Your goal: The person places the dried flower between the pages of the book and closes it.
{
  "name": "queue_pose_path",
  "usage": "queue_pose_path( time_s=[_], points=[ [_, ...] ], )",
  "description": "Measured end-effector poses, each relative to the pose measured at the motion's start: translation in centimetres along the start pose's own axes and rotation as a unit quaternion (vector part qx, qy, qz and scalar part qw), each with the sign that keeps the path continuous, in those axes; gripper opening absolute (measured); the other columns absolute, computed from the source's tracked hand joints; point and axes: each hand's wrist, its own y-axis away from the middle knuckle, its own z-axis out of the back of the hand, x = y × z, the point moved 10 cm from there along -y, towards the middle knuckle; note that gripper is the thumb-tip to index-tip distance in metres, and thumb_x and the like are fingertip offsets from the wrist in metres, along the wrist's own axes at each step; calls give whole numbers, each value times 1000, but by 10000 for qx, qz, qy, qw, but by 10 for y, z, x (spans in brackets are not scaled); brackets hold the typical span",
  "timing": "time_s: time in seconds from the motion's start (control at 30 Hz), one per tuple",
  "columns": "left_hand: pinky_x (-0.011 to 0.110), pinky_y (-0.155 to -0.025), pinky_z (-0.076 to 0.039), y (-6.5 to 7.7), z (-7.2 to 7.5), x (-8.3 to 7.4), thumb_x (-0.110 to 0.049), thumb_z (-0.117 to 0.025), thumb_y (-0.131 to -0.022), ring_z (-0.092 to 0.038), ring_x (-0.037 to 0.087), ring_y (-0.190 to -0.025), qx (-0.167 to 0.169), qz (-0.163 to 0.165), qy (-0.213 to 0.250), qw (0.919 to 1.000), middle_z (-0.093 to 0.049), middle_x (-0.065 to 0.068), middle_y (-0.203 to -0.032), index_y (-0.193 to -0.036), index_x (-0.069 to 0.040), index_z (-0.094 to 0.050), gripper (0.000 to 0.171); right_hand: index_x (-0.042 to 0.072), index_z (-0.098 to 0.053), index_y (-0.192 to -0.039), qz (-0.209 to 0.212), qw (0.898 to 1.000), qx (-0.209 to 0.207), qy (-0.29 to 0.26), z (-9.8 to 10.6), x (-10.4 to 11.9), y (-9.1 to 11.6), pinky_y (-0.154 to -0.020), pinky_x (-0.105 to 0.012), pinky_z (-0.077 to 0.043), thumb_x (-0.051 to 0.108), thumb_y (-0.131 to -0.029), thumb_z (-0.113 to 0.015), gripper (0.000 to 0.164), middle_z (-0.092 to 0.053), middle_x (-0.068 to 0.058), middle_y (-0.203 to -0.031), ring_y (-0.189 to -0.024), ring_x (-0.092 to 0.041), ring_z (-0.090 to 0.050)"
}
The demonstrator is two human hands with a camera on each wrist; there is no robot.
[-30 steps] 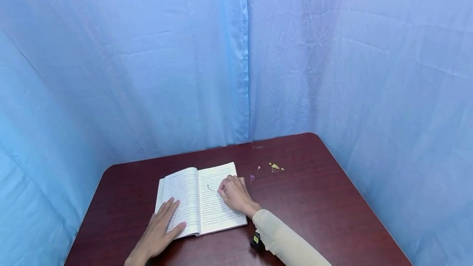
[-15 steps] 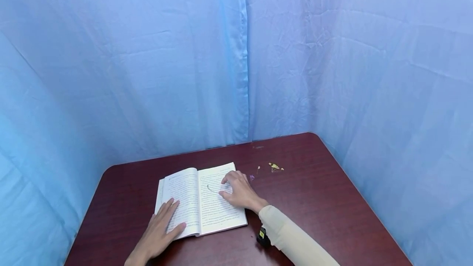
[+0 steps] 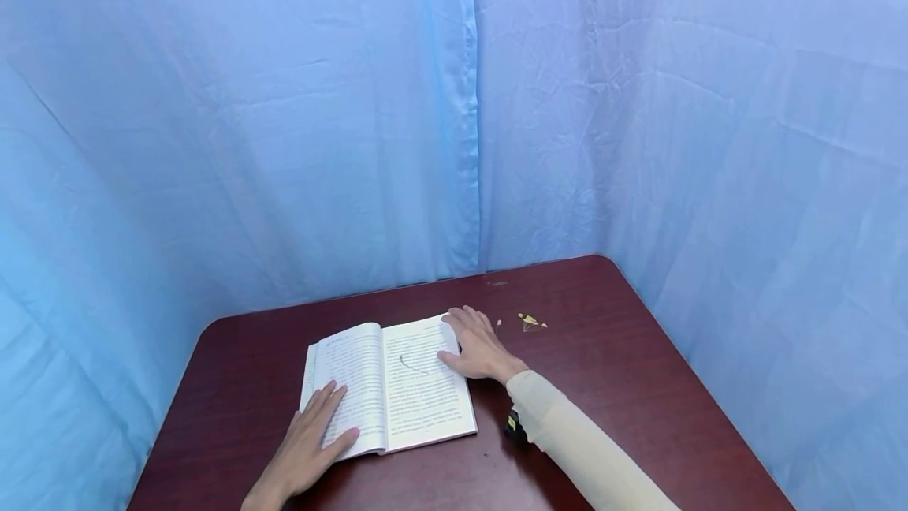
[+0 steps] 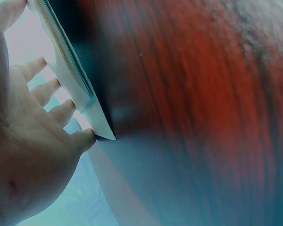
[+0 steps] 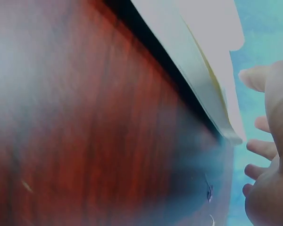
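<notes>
An open book (image 3: 427, 410) lies on the dark red-brown table. On its right-hand page rests a thin, curved green plant stem (image 3: 414, 369). My left hand (image 3: 303, 441) rests on the lower left page with fingers spread; in the left wrist view its fingertips meet the book's edge. Over the book's upper right edge, my right hand (image 3: 480, 344) has its fingers extended and thumb apart, and grips nothing. A small purple flower (image 5: 209, 192) shows on the table in the right wrist view; the right hand hides it from the head view.
Beyond the right hand lie a small pale pink flower (image 3: 499, 323) and a yellow flower sprig (image 3: 528, 320). Blue curtains (image 3: 319, 140) hang close behind the table (image 3: 603, 385) and along its sides.
My right hand has opened from a pinch above the stem, leaving it on the page, and moved right and away to the book's upper right edge. The left hand stays put.
</notes>
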Motion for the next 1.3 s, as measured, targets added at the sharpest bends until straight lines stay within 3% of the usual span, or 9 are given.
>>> queue_pose_path(
  time_s=[0.33, 0.57, 0.9, 1.3],
  points=[
    [79, -114, -27, 0, 0, 0, -59, -60, -99, -28, 45, -157, -25, -7, -17, 10000, -32, 13, -170, -162, -18, -38, 79, 21, -35, -162, -334, 9977, 568, 153, -6, -19, -14, -131, -61, -17, 60, -97, -59, 80, -29, -13, -171, -161, -43, -18],
    [78, -115, -26, 1, 0, 1, -58, -61, -98, -28, 45, -157, -30, 13, 3, 10000, -32, 13, -171, -162, -18, -37, 79, 23, -33, -163, -373, 9957, 838, 121, -9, -23, -22, -131, -62, -15, 64, -95, -60, 84, -26, -14, -172, -161, -46, -15],
    [78, -117, -24, 2, -1, 2, -61, -60, -98, -27, 43, -158, 82, 141, 15, 9999, -29, 11, -172, -162, -18, -36, 81, 27, -37, -162, -370, 9951, 896, 180, -10, -24, -25, -130, -65, -15, 62, -95, -63, 80, -26, -14, -172, -162, -45, -13],
    [79, -115, -26, 2, 2, -1, -59, -60, -99, -29, 45, -157, -15, 36, -63, 10000, -32, 12, -171, -162, -19, -37, 79, 22, -43, -158, -217, 9966, 717, 329, -11, -19, -27, -131, -61, -17, 57, -95, -67, 77, -30, -14, -170, -161, -43, -17]
  ],
)
